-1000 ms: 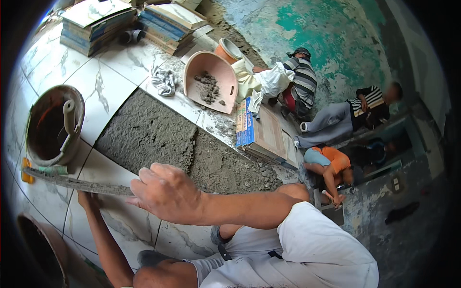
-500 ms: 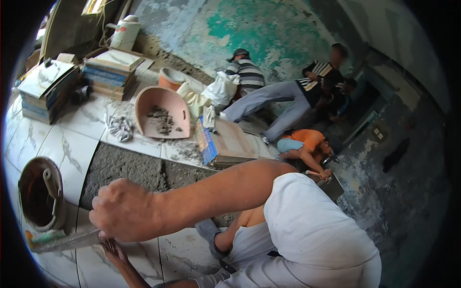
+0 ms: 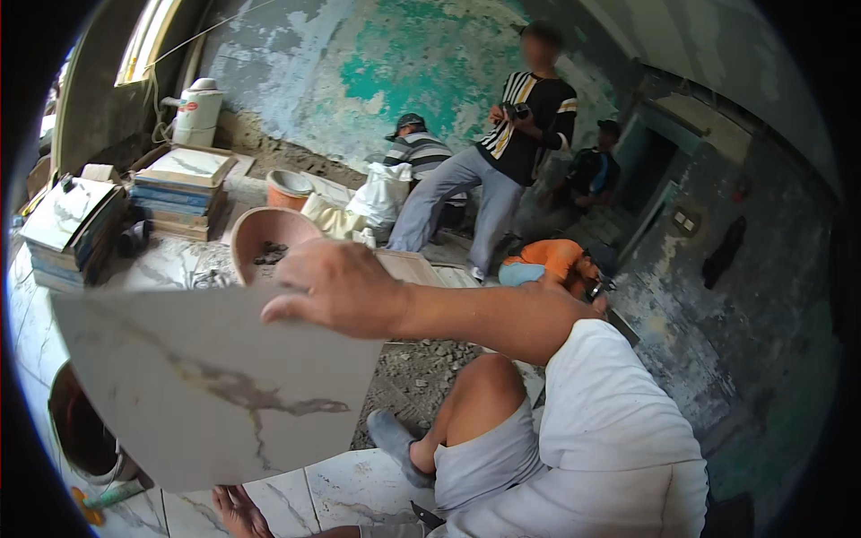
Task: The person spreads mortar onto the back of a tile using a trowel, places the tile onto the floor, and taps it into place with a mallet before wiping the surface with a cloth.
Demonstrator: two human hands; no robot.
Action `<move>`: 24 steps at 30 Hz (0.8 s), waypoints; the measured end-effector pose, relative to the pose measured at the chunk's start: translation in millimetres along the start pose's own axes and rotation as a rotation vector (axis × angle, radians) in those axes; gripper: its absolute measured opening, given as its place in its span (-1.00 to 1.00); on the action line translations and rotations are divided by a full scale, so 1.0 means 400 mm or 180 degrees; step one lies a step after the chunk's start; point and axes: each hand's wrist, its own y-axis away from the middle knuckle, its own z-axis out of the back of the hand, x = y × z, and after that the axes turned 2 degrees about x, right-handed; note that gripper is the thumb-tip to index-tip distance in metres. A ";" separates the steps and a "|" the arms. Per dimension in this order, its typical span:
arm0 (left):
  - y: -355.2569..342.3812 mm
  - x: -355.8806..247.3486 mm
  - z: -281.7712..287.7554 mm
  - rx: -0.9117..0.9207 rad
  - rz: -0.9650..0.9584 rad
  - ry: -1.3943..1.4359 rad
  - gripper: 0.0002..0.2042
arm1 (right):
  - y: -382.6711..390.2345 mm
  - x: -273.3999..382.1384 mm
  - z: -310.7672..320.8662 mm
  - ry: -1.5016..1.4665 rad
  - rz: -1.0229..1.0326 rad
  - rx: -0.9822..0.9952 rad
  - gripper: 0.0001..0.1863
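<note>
A large white tile (image 3: pixel 215 386) with brown-grey marbling is tilted up, its face toward me. My right hand (image 3: pixel 336 287) is closed on its upper right edge, the thumb over the face. My left hand (image 3: pixel 242 513) is at the lower edge, its fingers against the tile and their tips partly hidden by it. Behind the tile lies a patch of rough grey mortar (image 3: pixel 421 377), mostly covered from sight. Partly hidden at the tile's left is a dark bucket (image 3: pixel 76 421).
A pink scoop-shaped basin (image 3: pixel 260 235) holds some mortar. Stacked tile boxes (image 3: pixel 175 202) and more tile boxes (image 3: pixel 72 229) stand at the far left. A person in orange (image 3: pixel 552 260) crouches to the right; a standing person (image 3: pixel 529 117) and others are farther back. Laid tiles (image 3: pixel 359 475) are nearby.
The tile, edge-on before, is now raised with its face toward me. My right hand has gone up and to the right with it. The person in the striped dark top now stands more upright.
</note>
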 end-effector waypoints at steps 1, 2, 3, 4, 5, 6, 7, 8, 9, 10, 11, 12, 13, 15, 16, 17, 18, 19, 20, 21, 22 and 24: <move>-0.006 -0.025 -0.042 -0.0096 -0.0056 -0.0119 -0.69 | -0.002 -0.039 -0.017 -0.0215 -0.0114 -0.0231 -0.51; 0.008 -0.057 -0.068 -0.0425 -0.0046 -0.0225 -0.66 | -0.004 -0.080 -0.044 -0.0249 -0.0335 -0.0276 -0.49; 0.018 -0.074 -0.091 -0.0514 0.0016 -0.0282 -0.72 | -0.011 -0.126 -0.082 -0.0213 -0.0693 -0.0189 -0.48; 0.030 -0.085 -0.107 -0.0398 0.0015 -0.0477 -0.78 | -0.006 -0.171 -0.123 -0.0692 -0.0875 -0.0265 -0.46; 0.034 -0.085 -0.118 -0.0076 -0.0085 -0.0546 -0.82 | 0.003 -0.216 -0.170 -0.0806 -0.1141 -0.0129 -0.46; 0.037 -0.083 -0.128 -0.0079 -0.0138 -0.0725 -0.86 | 0.015 -0.265 -0.219 -0.0991 -0.1414 0.0023 -0.51; 0.039 -0.071 -0.132 -0.0117 -0.0221 -0.1108 -0.87 | 0.038 -0.308 -0.267 -0.1166 -0.1675 0.0373 -0.53; 0.029 -0.060 -0.139 -0.0254 -0.0161 -0.1189 -0.86 | 0.054 -0.349 -0.342 -0.0673 -0.1776 0.0293 -0.54; 0.019 -0.047 -0.145 -0.0395 -0.0128 -0.1326 -0.83 | 0.077 -0.400 -0.390 -0.0920 -0.1800 0.0669 -0.50; 0.002 -0.025 -0.153 -0.0522 -0.0167 -0.1253 -0.82 | 0.102 -0.435 -0.470 -0.1366 -0.1681 0.0406 -0.45; -0.022 -0.011 -0.159 -0.0748 -0.0021 -0.1333 -0.81 | 0.111 -0.480 -0.546 -0.0956 -0.1978 0.0747 -0.41; -0.039 0.004 -0.166 -0.0942 -0.0075 -0.1392 -0.81 | 0.136 -0.516 -0.616 -0.1217 -0.1860 0.0763 -0.40; -0.068 0.024 -0.175 -0.1073 0.0086 -0.1586 -0.81 | 0.158 -0.558 -0.686 -0.1360 -0.1931 0.0786 -0.39; -0.097 0.064 -0.194 -0.1409 0.0281 -0.1860 -0.83 | 0.205 -0.623 -0.796 -0.1558 -0.1899 0.0973 -0.39; -0.112 0.082 -0.202 -0.1513 0.0170 -0.1894 -0.83 | 0.223 -0.653 -0.849 -0.1522 -0.2089 0.1202 -0.39; -0.130 0.097 -0.212 -0.1619 0.0279 -0.2142 -0.82 | 0.237 -0.681 -0.898 -0.1709 -0.1957 0.1208 -0.39; -0.155 0.119 -0.222 -0.1723 0.0446 -0.2328 -0.81 | 0.251 -0.705 -0.944 -0.1733 -0.2050 0.1322 -0.39; -0.174 0.137 -0.230 -0.1787 0.0267 -0.2451 -0.85 | 0.263 -0.724 -0.986 -0.1715 -0.2191 0.1437 -0.39; -0.202 0.152 -0.238 -0.1935 0.0319 -0.2597 -0.85 | 0.271 -0.739 -1.024 -0.1828 -0.2214 0.1484 -0.39; -0.227 0.160 -0.242 -0.2111 0.0321 -0.2676 -0.84 | 0.277 -0.753 -1.063 -0.1954 -0.2320 0.1635 -0.40; -0.251 0.160 -0.244 -0.2241 0.0299 -0.2717 -0.83 | 0.279 -0.757 -1.099 -0.2084 -0.2423 0.1768 -0.41; -0.303 0.168 -0.240 -0.2513 0.0243 -0.2938 -0.79 | 0.266 -0.762 -1.164 -0.2264 -0.2474 0.1952 -0.42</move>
